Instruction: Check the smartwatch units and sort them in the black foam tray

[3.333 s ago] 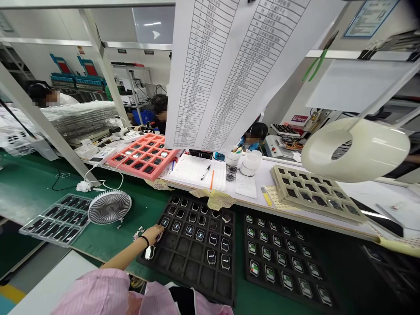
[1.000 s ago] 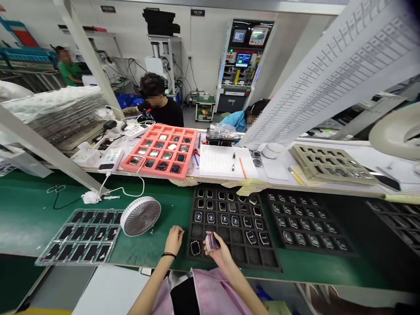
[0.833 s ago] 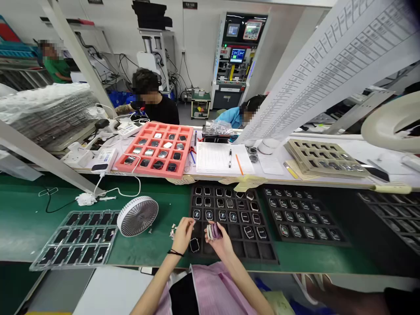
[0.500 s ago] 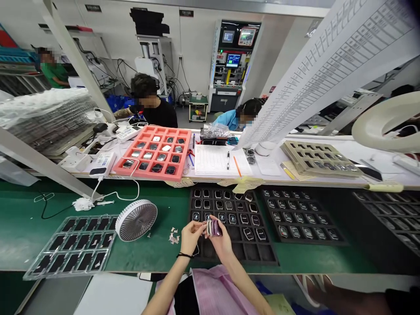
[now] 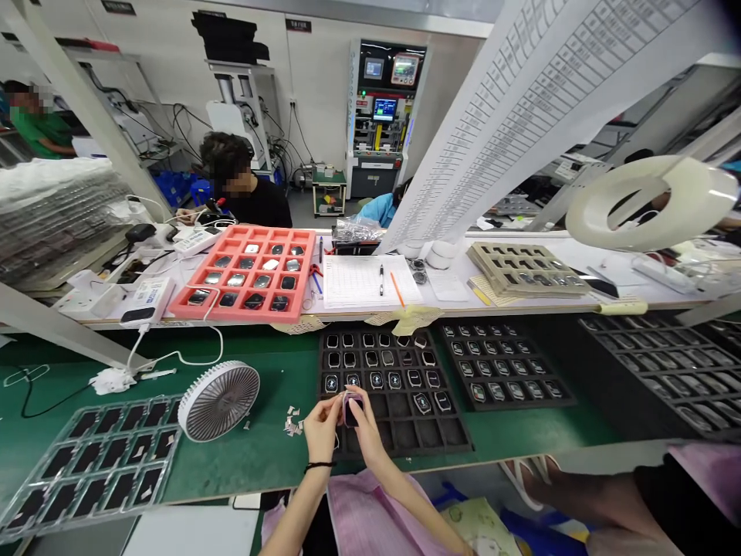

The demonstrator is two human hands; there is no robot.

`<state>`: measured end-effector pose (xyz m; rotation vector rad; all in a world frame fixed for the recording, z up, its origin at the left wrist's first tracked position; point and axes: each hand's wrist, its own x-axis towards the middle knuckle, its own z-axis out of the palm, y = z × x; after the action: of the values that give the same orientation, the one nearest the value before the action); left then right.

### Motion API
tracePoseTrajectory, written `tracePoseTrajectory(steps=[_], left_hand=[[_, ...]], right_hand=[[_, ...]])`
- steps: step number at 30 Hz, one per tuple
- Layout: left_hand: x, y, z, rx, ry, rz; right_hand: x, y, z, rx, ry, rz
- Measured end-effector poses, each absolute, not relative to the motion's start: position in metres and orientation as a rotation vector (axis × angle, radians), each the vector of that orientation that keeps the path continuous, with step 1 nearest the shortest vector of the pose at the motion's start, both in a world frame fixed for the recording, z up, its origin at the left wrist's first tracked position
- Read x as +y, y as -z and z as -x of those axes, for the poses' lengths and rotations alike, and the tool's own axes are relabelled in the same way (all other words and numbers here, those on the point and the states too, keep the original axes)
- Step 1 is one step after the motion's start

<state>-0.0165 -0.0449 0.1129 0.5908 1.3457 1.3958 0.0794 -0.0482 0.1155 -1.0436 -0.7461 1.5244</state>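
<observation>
Currently in hand: one purple-edged watch [image 5: 350, 410], gripped by the right hand [image 5: 367, 434], above the black tray [image 5: 429, 435]. Left hand [image 5: 322, 425]: fingertips at its edge, grip unclear. Step: apparently close work on that edge. Next move: likely calls for a steady right-hand hold.

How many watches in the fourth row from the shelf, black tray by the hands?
2 visible: one watch at the right end, another watch just left of it. The left hand and right hand partly cover the row's left end; some may be hidden.
</observation>
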Motion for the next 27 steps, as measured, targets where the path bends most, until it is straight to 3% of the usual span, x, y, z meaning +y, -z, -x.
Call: tracePoseTrajectory(steps=[14, 27], left_hand=[[-0.057, -0.099, 0.003, 0.802, -1.177, -0.111], [-0.054, -0.051, 0.031, 1.302, -1.019, -0.556]], right_hand=[[-0.053, -0.122, -0.068, -0.297, -1.714, 0.800], [-0.053, -0.101, -0.080, -0.268, -1.735, 0.866]])
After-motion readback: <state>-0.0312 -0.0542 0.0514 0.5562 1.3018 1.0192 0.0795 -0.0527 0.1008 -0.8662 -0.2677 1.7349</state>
